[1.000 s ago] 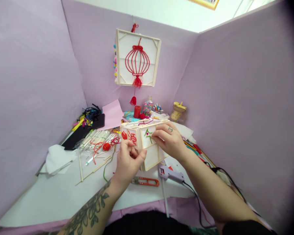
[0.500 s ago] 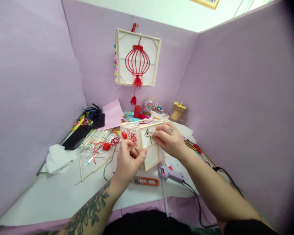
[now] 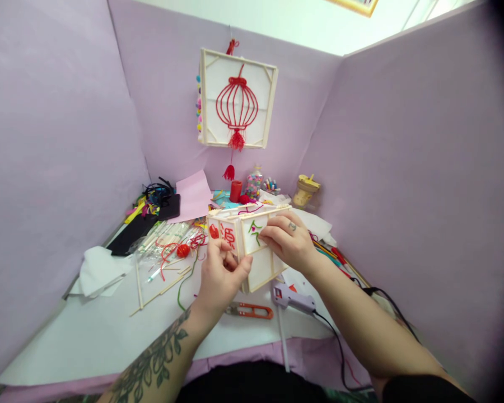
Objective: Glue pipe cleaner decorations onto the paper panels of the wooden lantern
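A box-shaped lantern of thin wooden sticks and white paper (image 3: 258, 271) is held above the table, tilted. My left hand (image 3: 222, 268) grips its near left corner, thumb on the front face and fingers on the left side. That side carries a red character (image 3: 227, 236) and a red shape. On the front face sits a green yarn character (image 3: 255, 232) with a small pink spot. My right hand (image 3: 288, 238) presses its pinched fingertips against the right part of this green character; whether a strand is between them is hidden.
Orange-handled thread snips (image 3: 252, 310) and a lilac glue gun (image 3: 294, 298) with a black cord lie below the lantern. Left are wooden sticks (image 3: 174, 285), red yarn (image 3: 182, 251) and a black phone (image 3: 169, 207). A finished lantern (image 3: 237, 103) hangs at the back, near a jar of pompoms (image 3: 254, 182).
The right hand has shifted very slightly at the green character, whose strokes sit a little differently. My left hand and the lantern stay in place.
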Motion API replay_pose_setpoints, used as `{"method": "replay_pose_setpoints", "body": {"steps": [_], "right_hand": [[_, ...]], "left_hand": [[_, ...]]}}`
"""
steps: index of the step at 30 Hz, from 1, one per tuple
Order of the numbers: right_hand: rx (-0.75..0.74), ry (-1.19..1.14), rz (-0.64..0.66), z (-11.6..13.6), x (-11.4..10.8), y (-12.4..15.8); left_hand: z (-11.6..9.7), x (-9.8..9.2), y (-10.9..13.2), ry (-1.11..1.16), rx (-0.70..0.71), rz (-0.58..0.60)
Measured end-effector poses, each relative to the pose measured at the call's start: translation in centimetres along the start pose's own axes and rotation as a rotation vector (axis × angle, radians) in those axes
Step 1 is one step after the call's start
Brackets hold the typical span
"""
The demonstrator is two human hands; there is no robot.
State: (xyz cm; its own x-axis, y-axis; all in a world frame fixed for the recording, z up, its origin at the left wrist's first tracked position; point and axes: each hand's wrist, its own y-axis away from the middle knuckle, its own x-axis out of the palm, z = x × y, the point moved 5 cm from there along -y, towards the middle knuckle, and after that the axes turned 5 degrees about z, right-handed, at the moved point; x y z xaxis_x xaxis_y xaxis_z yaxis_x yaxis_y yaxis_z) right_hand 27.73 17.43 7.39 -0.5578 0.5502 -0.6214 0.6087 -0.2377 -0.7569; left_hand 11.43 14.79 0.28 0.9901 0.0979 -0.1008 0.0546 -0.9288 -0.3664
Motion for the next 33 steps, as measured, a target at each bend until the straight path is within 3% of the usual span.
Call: {"method": "replay_pose_setpoints", "body": {"steps": [16, 33], "right_hand": [[0.099, -0.075, -0.034, 0.0, -0.1, 0.6], [0.019, -0.115, 0.016, 0.7, 0.3, 1.5]], "left_hand": [[0.0, 0.0, 0.0, -0.002, 0.010, 0.002], [-0.1, 0.1, -0.1, -0.007, 0.013, 0.011]]}}
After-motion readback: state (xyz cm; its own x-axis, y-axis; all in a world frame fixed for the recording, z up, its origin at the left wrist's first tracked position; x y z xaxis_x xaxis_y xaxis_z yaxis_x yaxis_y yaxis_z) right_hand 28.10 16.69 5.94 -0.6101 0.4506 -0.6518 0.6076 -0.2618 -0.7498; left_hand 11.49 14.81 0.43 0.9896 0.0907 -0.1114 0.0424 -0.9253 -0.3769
